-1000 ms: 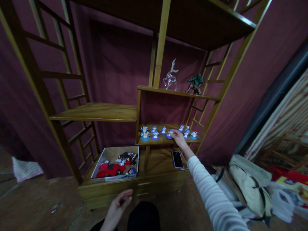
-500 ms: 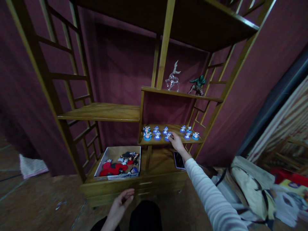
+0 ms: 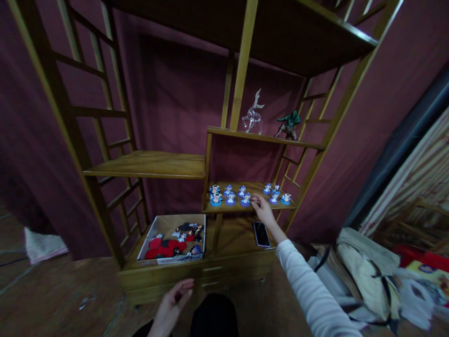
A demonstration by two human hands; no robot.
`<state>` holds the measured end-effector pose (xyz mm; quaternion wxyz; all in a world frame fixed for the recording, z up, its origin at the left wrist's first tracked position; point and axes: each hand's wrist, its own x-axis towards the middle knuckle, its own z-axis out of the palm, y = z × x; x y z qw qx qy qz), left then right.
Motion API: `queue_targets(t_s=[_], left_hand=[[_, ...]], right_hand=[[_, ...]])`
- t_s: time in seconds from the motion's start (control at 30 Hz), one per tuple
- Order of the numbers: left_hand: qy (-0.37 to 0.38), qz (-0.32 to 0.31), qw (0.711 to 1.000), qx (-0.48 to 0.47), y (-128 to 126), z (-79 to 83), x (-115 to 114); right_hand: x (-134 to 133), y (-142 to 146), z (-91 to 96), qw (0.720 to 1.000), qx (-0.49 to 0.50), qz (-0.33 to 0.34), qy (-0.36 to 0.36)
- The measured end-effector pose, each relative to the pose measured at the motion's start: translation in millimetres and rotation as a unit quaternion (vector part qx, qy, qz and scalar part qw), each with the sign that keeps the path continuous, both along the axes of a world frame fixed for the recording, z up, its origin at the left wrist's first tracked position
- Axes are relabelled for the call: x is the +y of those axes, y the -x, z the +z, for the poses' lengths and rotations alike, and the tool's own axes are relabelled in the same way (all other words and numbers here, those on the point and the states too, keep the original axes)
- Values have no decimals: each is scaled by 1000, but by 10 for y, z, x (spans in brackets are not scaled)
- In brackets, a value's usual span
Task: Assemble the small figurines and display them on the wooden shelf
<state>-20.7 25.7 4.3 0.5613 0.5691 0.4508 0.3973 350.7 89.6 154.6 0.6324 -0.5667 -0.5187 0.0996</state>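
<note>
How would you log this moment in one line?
right hand: beside nearest purple-based figurine, contact unclear | left hand: loosely curled, nothing visible in it | phone: on lower board

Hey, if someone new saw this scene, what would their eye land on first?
Probably the bright little figurines grouped on the low right shelf, with the right hand close to the middle of the group. Above them, a clear deer figurine stands left of a green-and-brown action figure. Lower left, an open box holds red and black items.
</note>
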Motion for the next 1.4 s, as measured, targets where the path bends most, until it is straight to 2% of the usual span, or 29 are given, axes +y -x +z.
queue_targets(t_s=[0.17, 0.27, 0.37, 0.47, 0.53, 0.67, 0.87, 1.0, 1.17, 1.27, 1.4], left_hand=[[40, 15, 998, -36, 131, -6, 49], [85, 52, 993, -70, 174, 5, 132], [88, 78, 989, -92, 124, 80, 266], [67, 79, 988, -113, 34, 202, 463], [44, 102, 986, -122, 12, 276, 633], [30, 149, 975, -164, 136, 350, 1026], [67, 230, 945, -224, 482, 273, 1465], [155, 271, 905, -289, 706, 231, 1653], [234, 273, 847, -391, 952, 284, 1865], [246, 269, 840, -402, 1016, 292, 1927], [248, 256, 839, -411, 1024, 279, 1950]], right_hand=[[-363, -12, -16, 999, 14, -23, -20], [-578, 177, -148, 998, 57, -19, -9], [-707, 578, -439, 994, 104, 14, 31], [-734, 1104, -791, 983, 129, 93, 97], [-702, 1429, -982, 974, 111, 140, 137], [-470, 1852, -1207, 967, 67, 170, 179], [234, 2105, -1461, 963, 12, 168, 212], [671, 2148, -1647, 957, -54, 123, 256], [1042, 2173, -1840, 947, -92, 102, 292], [1191, 2225, -1894, 939, -166, 77, 293], [1325, 2311, -1899, 907, -289, 69, 298]])
